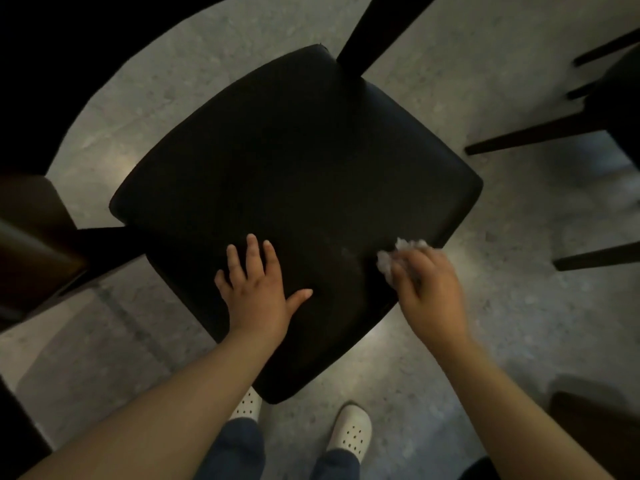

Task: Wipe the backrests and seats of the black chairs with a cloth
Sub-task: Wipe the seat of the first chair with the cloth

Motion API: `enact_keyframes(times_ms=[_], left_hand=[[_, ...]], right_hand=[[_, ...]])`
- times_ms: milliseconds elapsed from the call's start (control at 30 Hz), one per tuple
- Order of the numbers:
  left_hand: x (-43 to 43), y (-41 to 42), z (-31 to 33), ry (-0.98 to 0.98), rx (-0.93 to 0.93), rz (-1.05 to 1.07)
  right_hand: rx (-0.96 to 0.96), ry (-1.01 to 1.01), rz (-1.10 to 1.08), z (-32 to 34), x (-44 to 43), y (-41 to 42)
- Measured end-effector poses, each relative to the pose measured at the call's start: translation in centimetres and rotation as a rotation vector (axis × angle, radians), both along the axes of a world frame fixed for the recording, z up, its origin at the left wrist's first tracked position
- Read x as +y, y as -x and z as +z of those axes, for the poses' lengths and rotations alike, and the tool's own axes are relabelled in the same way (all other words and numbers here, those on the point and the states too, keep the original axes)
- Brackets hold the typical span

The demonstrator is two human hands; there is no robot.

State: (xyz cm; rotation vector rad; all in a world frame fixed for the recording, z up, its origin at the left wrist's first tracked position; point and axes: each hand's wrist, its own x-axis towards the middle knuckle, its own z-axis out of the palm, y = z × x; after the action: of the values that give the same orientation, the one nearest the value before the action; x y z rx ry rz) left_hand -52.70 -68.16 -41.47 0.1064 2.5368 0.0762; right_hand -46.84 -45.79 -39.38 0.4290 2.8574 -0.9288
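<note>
the left hand (256, 289) lies flat, fingers spread, on the black chair seat (294, 174); the right hand (429, 289) grasps a white cloth (398, 254) at the seat's edge.

View: a single wide-angle camera worn on the person's head.
Direction: forward and steeply down, almost straight onto the black chair seat (294, 188) and the grey floor (450, 81).
Nearness: arm's reach; both forearms enter from the bottom edge, with the left hand (254, 289) and right hand (429, 289) low in the middle.
Framing: the seat fills the centre, turned cornerwise; the person's white shoes (349, 431) are at the bottom edge.
Sharpness: the right hand and its cloth (398, 252) are blurred.
</note>
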Motion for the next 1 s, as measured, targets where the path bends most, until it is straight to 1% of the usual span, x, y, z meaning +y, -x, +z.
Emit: enact_keyframes(times_ms=[67, 167, 233, 300, 400, 467, 533, 633, 700, 733, 867, 933, 1000], left_hand=[[-0.1, 0.0, 0.1, -0.001, 0.001, 0.002], [-0.1, 0.0, 0.0, -0.007, 0.01, 0.002], [-0.2, 0.0, 0.0, -0.009, 0.023, -0.005], [-0.4, 0.0, -0.1, -0.022, 0.032, -0.006], [-0.9, -0.2, -0.3, -0.048, 0.046, 0.001], [-1.4, -0.1, -0.2, -0.06, 0.047, -0.001], [-2.0, 0.0, 0.2, -0.075, 0.036, -0.018], [-2.6, 0.3, 0.6, -0.098, 0.023, -0.048], [-3.1, 0.1, 0.7, -0.12, 0.028, -0.06], [-3.3, 0.0, 0.7, -0.138, 0.033, -0.064], [-4.4, -0.8, 0.7, -0.225, 0.033, -0.06], [-5.1, -1.2, 0.8, -0.225, 0.057, -0.075], [-5.9, -1.3, 0.5, -0.22, 0.127, -0.056]], right_hand=[[0.055, -0.004, -0.015, 0.4, -1.9, 3.7], [0.091, 0.048, -0.016, 0.1, -4.0, 8.5], [0.088, 0.105, 0.065, -0.8, -4.8, 10.5], [0.04, 0.143, 0.18, -2.1, -5.0, 12.2], [-0.018, 0.131, 0.293, -3.8, -4.8, 13.7], [-0.023, 0.128, 0.352, -4.0, -4.3, 12.4], [-0.036, 0.099, 0.442, -3.1, -3.7, 9.0], [-0.122, 0.032, 0.539, -0.7, -2.1, 3.1], [-0.152, 0.032, 0.569, 0.7, -1.5, 1.1], [-0.126, 0.041, 0.559, 1.2, -1.6, 1.2], [0.04, 0.003, 0.555, 1.9, -4.4, 7.5], [0.071, 0.036, 0.522, 1.3, -6.6, 12.0], [0.062, 0.104, 0.461, 0.7, -8.8, 16.6]])
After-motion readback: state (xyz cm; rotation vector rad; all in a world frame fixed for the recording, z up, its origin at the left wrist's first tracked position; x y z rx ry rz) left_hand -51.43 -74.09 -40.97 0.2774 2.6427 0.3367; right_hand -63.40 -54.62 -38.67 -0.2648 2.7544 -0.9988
